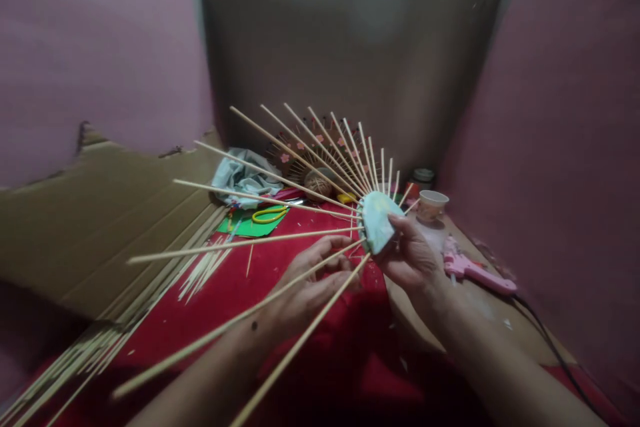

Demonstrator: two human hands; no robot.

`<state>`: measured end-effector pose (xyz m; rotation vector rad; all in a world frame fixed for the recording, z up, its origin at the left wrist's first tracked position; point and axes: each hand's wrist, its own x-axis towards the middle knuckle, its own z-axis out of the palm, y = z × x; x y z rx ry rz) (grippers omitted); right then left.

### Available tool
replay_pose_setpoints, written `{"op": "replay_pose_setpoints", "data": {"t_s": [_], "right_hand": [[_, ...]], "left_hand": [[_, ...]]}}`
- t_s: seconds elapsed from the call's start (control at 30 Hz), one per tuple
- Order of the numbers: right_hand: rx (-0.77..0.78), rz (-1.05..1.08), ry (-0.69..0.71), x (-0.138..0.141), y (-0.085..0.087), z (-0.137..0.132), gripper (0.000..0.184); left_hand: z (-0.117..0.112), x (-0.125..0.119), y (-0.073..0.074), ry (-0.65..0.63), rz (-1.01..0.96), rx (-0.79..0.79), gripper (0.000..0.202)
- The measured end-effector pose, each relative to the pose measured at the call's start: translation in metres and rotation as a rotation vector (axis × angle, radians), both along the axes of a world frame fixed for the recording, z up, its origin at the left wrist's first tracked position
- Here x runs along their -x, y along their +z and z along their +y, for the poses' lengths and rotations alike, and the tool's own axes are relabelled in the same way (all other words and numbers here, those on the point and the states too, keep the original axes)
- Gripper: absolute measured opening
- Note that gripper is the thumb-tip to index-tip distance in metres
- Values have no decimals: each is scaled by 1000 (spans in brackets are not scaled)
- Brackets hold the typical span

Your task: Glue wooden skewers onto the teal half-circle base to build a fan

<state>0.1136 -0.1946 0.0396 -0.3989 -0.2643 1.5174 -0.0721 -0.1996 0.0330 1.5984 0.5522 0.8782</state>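
My right hand [413, 250] grips a pale blue-green half-round base [380, 219], thumb on its face. Thin wooden sticks [280, 237] fan out from the curved edge of that base, towards the left, the back and me. Below the base, my left hand [315, 280] has its fingers partly curled and apart, close to the lowest sticks. Two of these sticks pass in front of the left hand and wrist. Whether the left fingertips touch a stick cannot be made out.
A pink glue gun [477, 273] with a black cord lies on cardboard at right, near a white cup [433, 205]. Yellow-handled scissors [270, 215] rest on green sheet [250, 225]. Loose sticks [205, 270] lie at left by a cardboard panel [100, 227]. A decorated stick fan [320, 140] stands behind.
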Motion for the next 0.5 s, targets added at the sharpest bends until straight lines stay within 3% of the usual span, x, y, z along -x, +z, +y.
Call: {"op": "replay_pose_setpoints", "data": {"t_s": [0.1, 0.23, 0.37, 0.5], "right_hand": [[57, 1, -22, 3, -2, 2, 33], [66, -19, -64, 5, -1, 5, 29], [101, -66, -66, 6, 4, 9, 24], [151, -166, -50, 5, 5, 13, 16]], "left_hand": [[-5, 1, 2, -45, 7, 45, 24], [-7, 2, 12, -174, 71, 66, 23], [-2, -2, 11, -34, 107, 2, 19], [10, -7, 2, 96, -33, 107, 19]]}}
